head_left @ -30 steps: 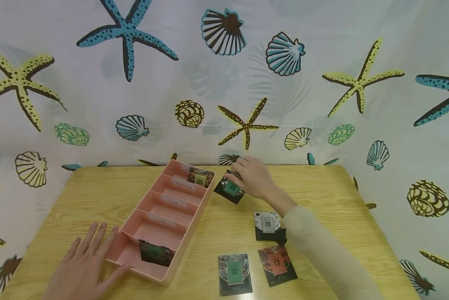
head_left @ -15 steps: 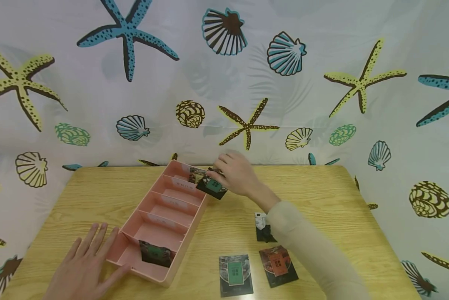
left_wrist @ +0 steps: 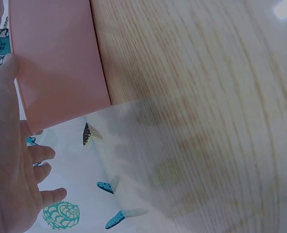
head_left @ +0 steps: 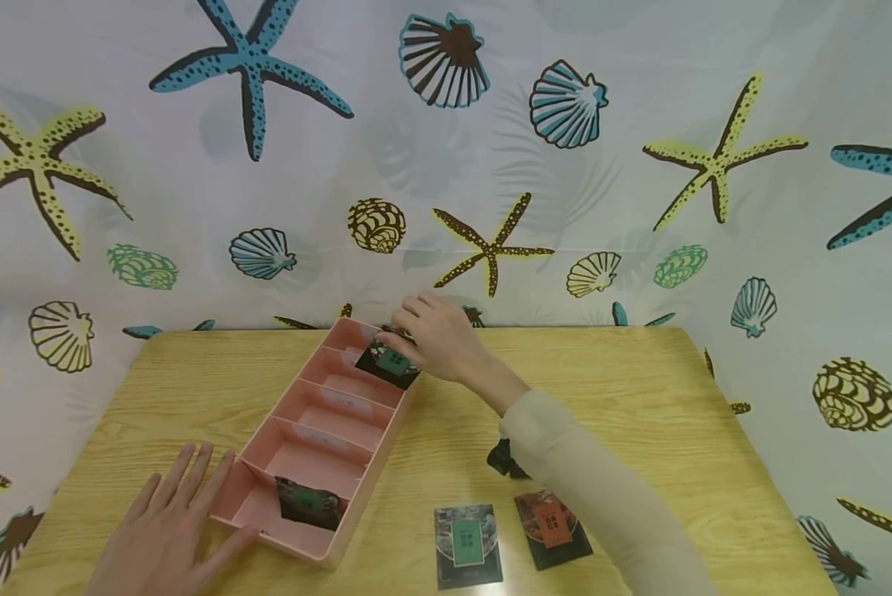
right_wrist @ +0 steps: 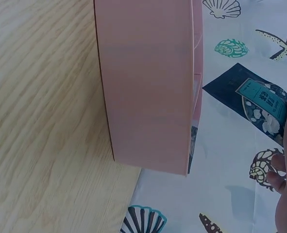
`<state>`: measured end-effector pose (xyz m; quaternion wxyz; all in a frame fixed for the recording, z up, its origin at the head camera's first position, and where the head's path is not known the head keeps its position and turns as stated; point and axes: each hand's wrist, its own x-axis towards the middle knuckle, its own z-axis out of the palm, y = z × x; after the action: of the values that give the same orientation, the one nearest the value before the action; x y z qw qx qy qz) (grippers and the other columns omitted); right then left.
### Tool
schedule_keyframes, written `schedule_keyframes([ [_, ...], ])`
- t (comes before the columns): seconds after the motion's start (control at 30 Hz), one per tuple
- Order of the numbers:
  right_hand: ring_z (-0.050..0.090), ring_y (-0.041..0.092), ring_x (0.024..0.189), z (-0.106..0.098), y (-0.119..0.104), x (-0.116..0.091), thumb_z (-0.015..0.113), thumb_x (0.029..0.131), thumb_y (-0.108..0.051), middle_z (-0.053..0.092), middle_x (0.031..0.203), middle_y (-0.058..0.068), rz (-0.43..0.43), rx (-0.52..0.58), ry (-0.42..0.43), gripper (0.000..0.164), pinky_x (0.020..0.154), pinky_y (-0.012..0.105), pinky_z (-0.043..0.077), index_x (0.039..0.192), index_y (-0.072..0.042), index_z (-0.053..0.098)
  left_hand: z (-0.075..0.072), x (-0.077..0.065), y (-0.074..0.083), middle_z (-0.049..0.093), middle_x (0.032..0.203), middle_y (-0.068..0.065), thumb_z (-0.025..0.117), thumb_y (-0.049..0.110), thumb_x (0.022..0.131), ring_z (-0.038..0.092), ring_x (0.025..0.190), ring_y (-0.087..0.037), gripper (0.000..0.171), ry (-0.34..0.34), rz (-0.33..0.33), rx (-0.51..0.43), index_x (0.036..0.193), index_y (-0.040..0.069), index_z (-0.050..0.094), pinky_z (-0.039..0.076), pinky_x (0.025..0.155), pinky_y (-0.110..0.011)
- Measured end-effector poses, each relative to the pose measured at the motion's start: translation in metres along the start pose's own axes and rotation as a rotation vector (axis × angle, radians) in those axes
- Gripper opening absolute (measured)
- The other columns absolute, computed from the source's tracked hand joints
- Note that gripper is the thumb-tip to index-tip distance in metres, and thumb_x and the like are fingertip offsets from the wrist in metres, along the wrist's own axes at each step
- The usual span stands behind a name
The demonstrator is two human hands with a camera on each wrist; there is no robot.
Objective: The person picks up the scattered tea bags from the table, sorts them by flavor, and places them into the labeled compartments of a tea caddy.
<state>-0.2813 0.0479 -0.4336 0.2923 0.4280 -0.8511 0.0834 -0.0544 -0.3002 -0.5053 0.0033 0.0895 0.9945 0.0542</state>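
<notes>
My right hand (head_left: 442, 339) pinches a dark flat packet (head_left: 388, 368) with a green label by its upper right edge. The packet is tilted and overlaps the far compartments of a pink divided box (head_left: 377, 472) in the head view. In the right wrist view, the packet (right_wrist: 238, 92) shows above the box's rim, white flower shapes printed beside its label. My left hand (head_left: 166, 530) lies with straight fingers at the box's near left corner, thumb at the front edge. Another dark packet (head_left: 308, 507) with a green label stands in the nearest compartment.
Right of the box, a green-labelled packet (head_left: 468, 546) and a red-labelled packet (head_left: 553, 530) lie on the wooden table (head_left: 640, 372). White labels (head_left: 345, 403) mark the box's dividers. A patterned curtain (head_left: 327, 165) hangs behind the table.
My right hand has carried the packet leftward from beside the box to over its far end, covering the yellow-labelled packet there. The sleeve now hides the white-labelled packet. My left hand stays put.
</notes>
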Motion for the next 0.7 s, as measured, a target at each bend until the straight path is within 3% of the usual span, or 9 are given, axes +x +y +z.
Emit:
schedule_keyframes([
  [0.27, 0.064, 0.017, 0.092, 0.011, -0.013, 0.006, 0.065, 0.103, -0.046, 0.068, 0.094, -0.003, -0.035, -0.015, -0.034, 0.028, 0.084, 0.030, 0.056, 0.100, -0.019, 0.071, -0.001, 0.000, 0.001, 0.040, 0.165, -0.030, 0.059, 0.074, 0.094, 0.032, 0.157, -0.048, 0.101, 0.023, 0.006, 0.004, 0.167, 0.010, 0.032, 0.023, 0.127, -0.072],
  [0.5, 0.066, 0.016, 0.094, 0.025, -0.024, 0.000, 0.064, 0.103, -0.050, 0.071, 0.097, -0.007, -0.063, -0.051, -0.056, 0.029, 0.079, 0.029, 0.055, 0.098, -0.022, 0.069, -0.002, 0.000, 0.002, 0.039, 0.165, -0.030, 0.060, 0.073, 0.094, 0.035, 0.155, -0.049, 0.100, 0.023, 0.007, 0.017, 0.165, 0.008, 0.034, 0.028, 0.123, -0.073],
  [0.63, 0.069, 0.015, 0.100, 0.032, -0.029, -0.004, 0.063, 0.104, -0.050, 0.073, 0.102, -0.007, -0.069, -0.050, -0.092, 0.029, 0.088, 0.029, 0.058, 0.100, -0.022, 0.070, 0.000, -0.001, 0.002, 0.042, 0.163, -0.030, 0.062, 0.071, 0.094, 0.035, 0.155, -0.048, 0.099, 0.067, 0.020, 0.020, 0.164, 0.007, 0.036, 0.001, 0.135, -0.065],
  [0.7, 0.068, 0.015, 0.100, 0.034, -0.031, -0.005, 0.061, 0.105, -0.050, 0.073, 0.103, -0.006, -0.068, -0.037, -0.128, 0.030, 0.091, 0.029, 0.058, 0.101, -0.022, 0.071, 0.001, -0.001, 0.002, 0.042, 0.163, -0.030, 0.062, 0.071, 0.094, 0.034, 0.156, -0.047, 0.099, 0.074, 0.024, 0.025, 0.165, 0.007, 0.035, -0.005, 0.135, -0.061],
])
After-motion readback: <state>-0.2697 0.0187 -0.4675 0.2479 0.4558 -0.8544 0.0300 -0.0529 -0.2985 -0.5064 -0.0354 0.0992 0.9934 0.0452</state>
